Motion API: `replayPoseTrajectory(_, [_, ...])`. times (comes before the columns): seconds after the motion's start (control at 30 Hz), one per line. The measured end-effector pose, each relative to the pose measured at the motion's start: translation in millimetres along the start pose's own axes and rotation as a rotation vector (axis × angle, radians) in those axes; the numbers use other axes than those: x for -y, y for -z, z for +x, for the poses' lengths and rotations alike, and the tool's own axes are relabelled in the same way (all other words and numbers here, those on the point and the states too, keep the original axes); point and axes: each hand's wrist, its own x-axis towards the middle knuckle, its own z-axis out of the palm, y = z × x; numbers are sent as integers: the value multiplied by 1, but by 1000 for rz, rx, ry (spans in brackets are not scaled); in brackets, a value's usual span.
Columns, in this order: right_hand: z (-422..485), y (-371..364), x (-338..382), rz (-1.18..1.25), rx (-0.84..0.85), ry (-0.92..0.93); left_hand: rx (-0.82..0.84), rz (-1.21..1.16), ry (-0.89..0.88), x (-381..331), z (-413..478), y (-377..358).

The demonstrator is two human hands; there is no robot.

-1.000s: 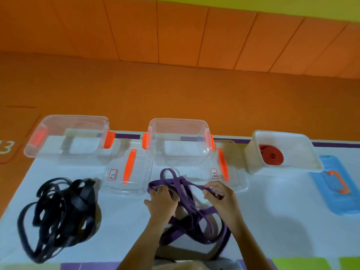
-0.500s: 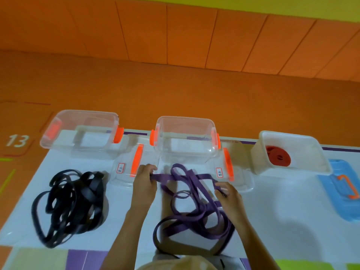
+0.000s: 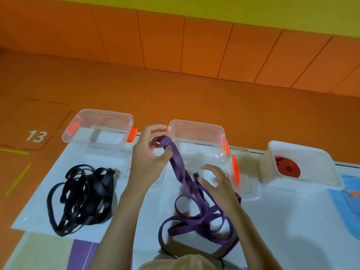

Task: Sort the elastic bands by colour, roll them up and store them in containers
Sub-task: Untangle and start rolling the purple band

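Along the bottom edge, both forearms are cut off by the frame, and a pale rounded shape there is too blurred to identify. On the white sheet [image 3: 282, 227] the left hand [image 3: 150, 152] is raised, thumb and fingers pinched on one end of a purple band [image 3: 176, 164], which runs down into the purple tangle [image 3: 200, 225] lying between the arms. The right hand [image 3: 218, 184] has its fingers spread open over that tangle, not gripping; whether they touch a strand cannot be told through the motion blur. To the left lies the black pile [image 3: 83, 195]. At the far edge stand two clear tubs, the left tub [image 3: 101, 129] and the middle tub [image 3: 196, 137], the latter partly hidden by the left hand. Two clear lids [image 3: 247, 184] carry small labels whose writing is unreadable. A white tub [image 3: 303, 164] on the right holds a rolled red band [image 3: 287, 169]. A blue lid [image 3: 350, 195] is cut off at the right edge. On the orange floor [image 3: 136, 94], "13" [image 3: 36, 136] reads clearly.
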Motion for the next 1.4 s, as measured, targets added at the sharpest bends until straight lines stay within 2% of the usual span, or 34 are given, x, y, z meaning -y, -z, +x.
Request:
replayPoseTrajectory(0.1, [6,3,67,171,154,138,148,-60,-21,-21,0,-9])
replayPoseTrajectory(0.23, [1,15,109,294,100,241,285,-69,13,-24,-9,-21])
replayPoseTrajectory(0.37, [-10,30,110,340,140,277,313,-186,24,-16,-13,-20])
replayPoseTrajectory(0.47, [-16,29,105,392,-6,232,234,-208,47,-12,-21,-26])
replayPoseTrajectory(0.57, [-23,24,102,447,-92,166,133,-107,47,-7,-29,-37])
replayPoseTrajectory(0.63, [-24,27,99,384,-118,201,113,-194,150,-7,-34,-41])
replayPoseTrajectory(0.73, [-25,36,98,298,-82,213,151,-211,229,-4,-40,-42])
replayPoseTrajectory(0.8, [-29,43,98,360,-78,160,191,-183,256,-2,-44,-42])
replayPoseTrajectory(0.93, [-29,53,100,254,-160,232,234,-205,296,-4,-50,-45])
replayPoseTrajectory(1.13, [-32,55,107,179,-171,271,149,-240,248,0,-59,-46])
replayPoseTrajectory(1.27, [-32,56,112,106,-315,274,50,-147,125,-3,-68,-59])
replayPoseTrajectory(1.33, [-30,57,117,213,-381,204,52,-56,18,-8,-69,-64])
replayPoseTrajectory(1.4, [-29,58,124,442,-388,104,34,-1,-45,-11,-66,-64])
